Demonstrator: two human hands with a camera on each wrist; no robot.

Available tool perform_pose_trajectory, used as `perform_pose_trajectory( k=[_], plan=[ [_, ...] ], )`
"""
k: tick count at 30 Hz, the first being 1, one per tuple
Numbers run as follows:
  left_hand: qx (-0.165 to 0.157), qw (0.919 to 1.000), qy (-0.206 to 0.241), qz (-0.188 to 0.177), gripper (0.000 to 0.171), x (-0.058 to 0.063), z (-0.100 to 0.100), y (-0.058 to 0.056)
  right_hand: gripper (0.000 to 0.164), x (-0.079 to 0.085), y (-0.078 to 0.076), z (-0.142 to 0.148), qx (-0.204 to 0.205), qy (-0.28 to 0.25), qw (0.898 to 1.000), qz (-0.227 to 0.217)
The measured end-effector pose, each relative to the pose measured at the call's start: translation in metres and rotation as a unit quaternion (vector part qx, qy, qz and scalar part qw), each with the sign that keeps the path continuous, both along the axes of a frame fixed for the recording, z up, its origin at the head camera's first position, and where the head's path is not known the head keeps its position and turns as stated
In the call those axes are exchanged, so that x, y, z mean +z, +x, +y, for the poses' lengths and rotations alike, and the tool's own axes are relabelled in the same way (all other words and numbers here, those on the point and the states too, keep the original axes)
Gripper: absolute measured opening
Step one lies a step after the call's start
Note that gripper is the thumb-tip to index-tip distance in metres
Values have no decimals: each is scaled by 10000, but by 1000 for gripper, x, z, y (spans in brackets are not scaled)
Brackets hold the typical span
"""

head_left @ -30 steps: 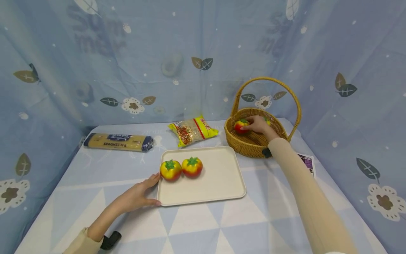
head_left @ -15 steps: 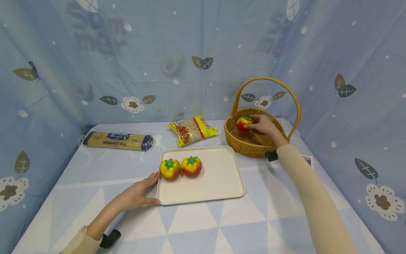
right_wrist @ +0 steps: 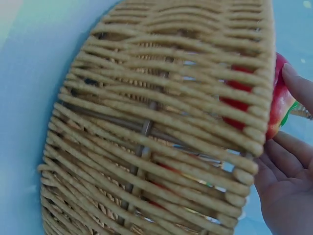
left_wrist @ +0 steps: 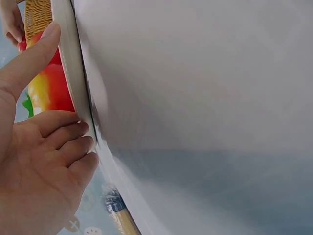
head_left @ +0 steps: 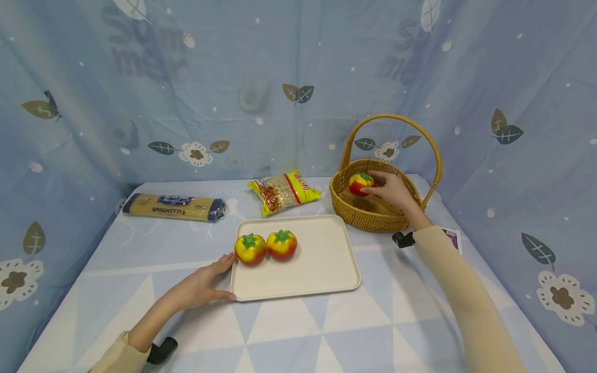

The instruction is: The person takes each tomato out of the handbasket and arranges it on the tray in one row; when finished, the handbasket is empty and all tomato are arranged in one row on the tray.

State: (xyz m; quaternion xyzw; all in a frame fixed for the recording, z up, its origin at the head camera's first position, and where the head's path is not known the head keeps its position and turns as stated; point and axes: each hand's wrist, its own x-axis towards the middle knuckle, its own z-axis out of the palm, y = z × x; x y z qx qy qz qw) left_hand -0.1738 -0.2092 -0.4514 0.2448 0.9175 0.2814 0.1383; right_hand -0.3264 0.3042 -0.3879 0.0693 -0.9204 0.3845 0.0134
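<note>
My right hand (head_left: 391, 189) grips a red-and-yellow tomato (head_left: 361, 184) between thumb and fingers, inside the wicker basket (head_left: 368, 220). In the right wrist view the basket wall (right_wrist: 146, 98) covers much of the tomato (right_wrist: 281, 98); another red thing (right_wrist: 164, 183) shows through the weave. My left hand (head_left: 200, 286) rests at the left edge of the cream tray (head_left: 322, 259), its fingers extended and its thumb at the near corner. Two tomatoes, one on the left (head_left: 250, 249) and one beside it (head_left: 282, 244), sit in the tray's left part.
A pack of spaghetti (head_left: 172, 207) lies at the back left. Behind the tray is a yellow bag of noodles (head_left: 282, 192). The basket's tall handle (head_left: 396, 116) arches above it. A printed card (head_left: 452, 238) lies right of the basket, partly behind the right forearm.
My right hand has drawn the gripped tomato slightly rightward within the basket, and the right forearm has shifted right and nearer. The left hand and tray stay in place.
</note>
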Motion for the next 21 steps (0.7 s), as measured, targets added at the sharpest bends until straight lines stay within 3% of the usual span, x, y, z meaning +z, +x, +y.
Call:
perform_pose_trajectory(
  k=[9,16,21],
  plan=[
    [5,10000,-10,-12,103,1,0,1,75,11,23,-12,-51,-141,9997,186],
    [-55,10000,11,33,101,1,0,-1,73,11,36,-18,204,-570,9976,336],
    [-64,10000,21,12,100,1,-1,-1,73,7,48,-23,395,-603,9960,520]
  ],
)
